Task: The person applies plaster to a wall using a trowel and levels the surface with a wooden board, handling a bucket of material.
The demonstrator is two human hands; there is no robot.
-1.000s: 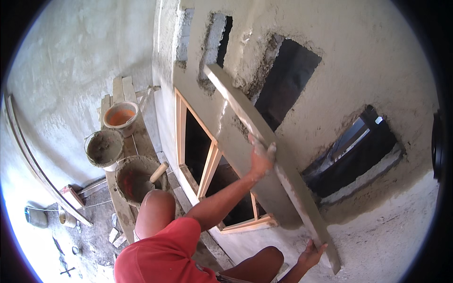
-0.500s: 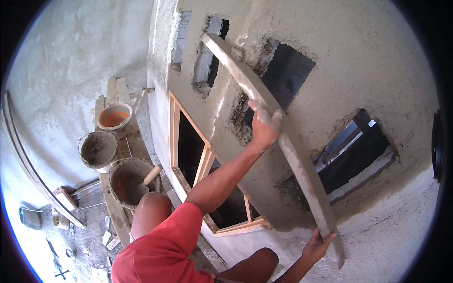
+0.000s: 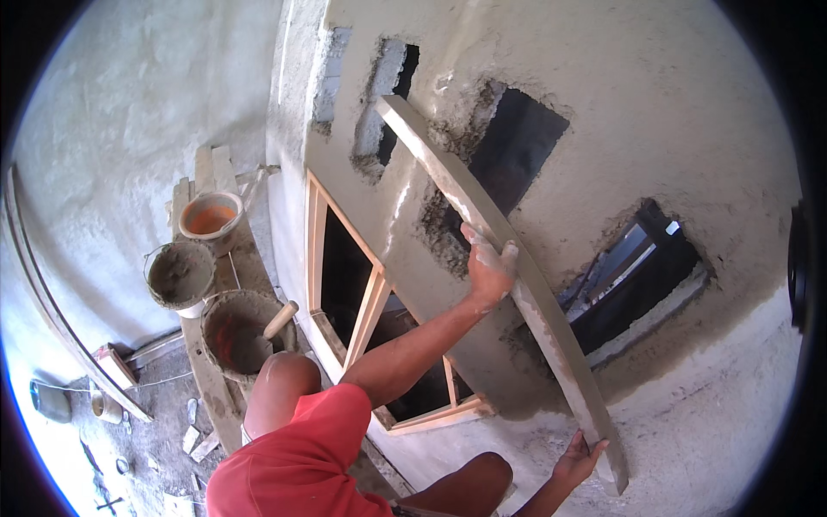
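A long wooden straightedge board (image 3: 537,303), smeared with pale mortar, slants across the freshly plastered wall (image 3: 448,297). My left hand (image 3: 492,269), coated in mortar, grips the board around its middle, with the thumb and fingers at its edges. Near the lower end, my right hand (image 3: 577,459) holds the same board, its fingers partly hidden behind the edge. The upper end of the board reaches beside a narrow rough opening (image 3: 383,108). Part of a larger square opening (image 3: 517,146) is covered by the board.
To the left, planks (image 3: 207,379) bear an orange-lined bucket (image 3: 239,207), a mortar bucket (image 3: 209,293) and a larger tub (image 3: 208,323) with a wooden-handled tool (image 3: 281,319). A wooden window frame (image 3: 372,314) sits below the wall openings. Another rough opening (image 3: 637,284) lies right of the board.
The board's upper end has moved down the wall, and my left hand has moved down with it. My right hand has shifted slightly left and down, still at the lower end.
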